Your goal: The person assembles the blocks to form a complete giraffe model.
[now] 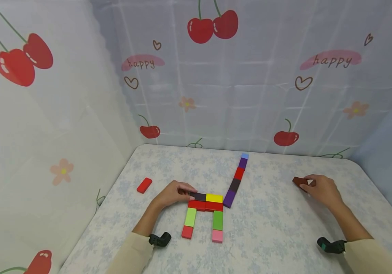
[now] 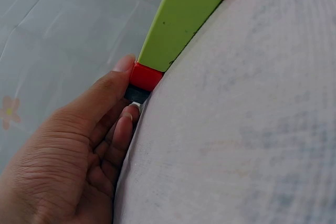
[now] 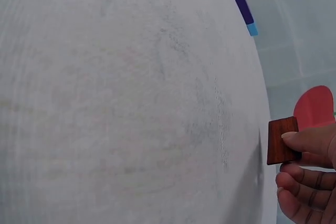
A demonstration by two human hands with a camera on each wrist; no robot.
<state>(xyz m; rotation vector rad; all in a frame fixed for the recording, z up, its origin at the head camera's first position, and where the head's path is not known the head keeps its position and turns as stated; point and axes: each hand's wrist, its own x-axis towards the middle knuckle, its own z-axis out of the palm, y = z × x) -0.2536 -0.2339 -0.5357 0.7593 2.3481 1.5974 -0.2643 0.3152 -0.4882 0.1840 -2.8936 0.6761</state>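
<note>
My left hand [image 1: 173,194] pinches the left end of a black block [image 1: 201,197], which lies beside a yellow block [image 1: 214,198]. Two red blocks [image 1: 214,206] run along the front of that pair. Below them extend a light green block [image 1: 190,217] ending in a red one [image 1: 187,232], and a green block [image 1: 218,220] ending in a pink one [image 1: 217,236]. Over at the right, my right hand [image 1: 324,189] grips a brown block [image 1: 298,182] between thumb and fingers. The right wrist view shows this brown block [image 3: 282,140] raised off the table.
A slanting row of purple [image 1: 229,199], dark, red and light blue [image 1: 245,156] blocks reaches toward the table's back edge. One loose red block [image 1: 144,185] lies at the left. A printed curtain [image 1: 250,76] stands behind the pale patterned table [image 1: 268,236].
</note>
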